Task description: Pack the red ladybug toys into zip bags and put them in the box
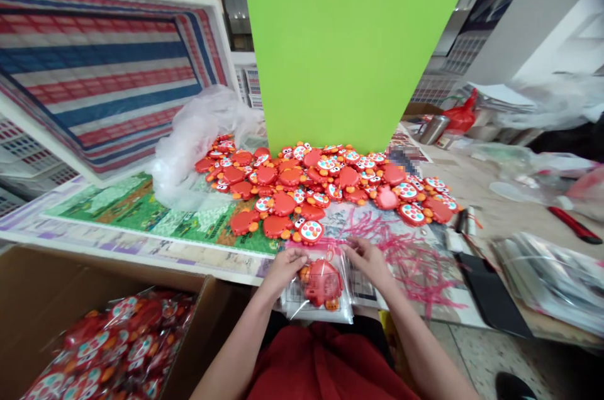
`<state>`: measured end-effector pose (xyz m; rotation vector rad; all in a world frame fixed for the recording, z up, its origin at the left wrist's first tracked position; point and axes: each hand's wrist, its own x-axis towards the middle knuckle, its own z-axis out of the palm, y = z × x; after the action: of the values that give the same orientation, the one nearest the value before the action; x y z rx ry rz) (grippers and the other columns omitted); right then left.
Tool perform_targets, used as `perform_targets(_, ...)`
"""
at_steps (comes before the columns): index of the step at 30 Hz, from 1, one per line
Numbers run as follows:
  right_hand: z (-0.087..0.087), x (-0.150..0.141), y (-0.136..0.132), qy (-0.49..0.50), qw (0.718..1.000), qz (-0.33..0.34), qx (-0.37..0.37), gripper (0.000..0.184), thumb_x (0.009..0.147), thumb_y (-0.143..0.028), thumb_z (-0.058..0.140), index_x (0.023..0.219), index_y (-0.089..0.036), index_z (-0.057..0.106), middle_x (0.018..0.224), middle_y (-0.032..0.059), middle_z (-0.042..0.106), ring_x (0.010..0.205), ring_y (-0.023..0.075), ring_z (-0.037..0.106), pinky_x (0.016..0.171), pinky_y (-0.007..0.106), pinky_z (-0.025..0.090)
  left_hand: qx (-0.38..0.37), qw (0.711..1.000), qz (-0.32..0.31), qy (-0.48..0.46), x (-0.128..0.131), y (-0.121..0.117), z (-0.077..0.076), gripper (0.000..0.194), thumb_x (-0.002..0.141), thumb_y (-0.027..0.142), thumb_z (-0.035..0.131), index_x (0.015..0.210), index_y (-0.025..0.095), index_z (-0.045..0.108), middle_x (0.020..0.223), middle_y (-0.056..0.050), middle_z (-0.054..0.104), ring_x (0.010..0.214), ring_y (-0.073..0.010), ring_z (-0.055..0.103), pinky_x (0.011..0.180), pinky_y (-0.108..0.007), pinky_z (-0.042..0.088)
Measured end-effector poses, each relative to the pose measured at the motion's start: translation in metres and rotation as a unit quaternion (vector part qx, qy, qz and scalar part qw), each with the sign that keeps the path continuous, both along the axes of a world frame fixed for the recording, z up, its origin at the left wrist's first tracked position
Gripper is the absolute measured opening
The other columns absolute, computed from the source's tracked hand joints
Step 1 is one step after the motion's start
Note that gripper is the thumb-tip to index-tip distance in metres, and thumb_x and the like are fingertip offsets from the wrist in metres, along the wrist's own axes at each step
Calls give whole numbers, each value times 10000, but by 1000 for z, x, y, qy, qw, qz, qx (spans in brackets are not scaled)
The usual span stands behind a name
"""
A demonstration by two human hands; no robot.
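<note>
A clear plastic bag [295, 310] lies at the table's front edge, with a red crab-shaped plastic toy [322, 282] with orange claws inside it. My left hand [287, 269] pinches the bag's upper left side, close to the toy. At the bag's top right corner, the fingers of my right hand [370, 261] are closed on the plastic, where a pink strip runs along the opening. More bags seem to be stacked beneath. Just beyond my hands is a heap of similar red toys [284, 203], some showing spotted faces with eyes.
A cardboard box [204, 299] at lower left holds several bagged toys. Pink strips [419, 261] litter the table right of my hands, beside a black flat object [493, 293] and stacked plastic bags [552, 274]. A green board [349, 60] stands behind the heap; a striped-lined crate [221, 41] tilts at left.
</note>
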<state>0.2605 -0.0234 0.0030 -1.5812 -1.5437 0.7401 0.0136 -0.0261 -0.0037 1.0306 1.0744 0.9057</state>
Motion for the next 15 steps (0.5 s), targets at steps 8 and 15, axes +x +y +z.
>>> perform_targets(8,-3,-10,21,-24,999,-32,9,374,813,-483,519,645,-174,650,623,54,622,617,209,548,599,308,412,-22,1000,1,-19,-3,-4,18,372,645,463,769,801,164,611,742,-9,654,658,-146,599,608,-245,436)
perform_targets(15,15,61,11,-468,874,-129,-31,379,821,-108,422,1087,-124,691,1097,225,634,1020,345,550,789,435,426,1,999,22,-43,-10,-4,22,356,666,437,768,815,160,600,749,-5,661,713,-147,619,677,-244,446)
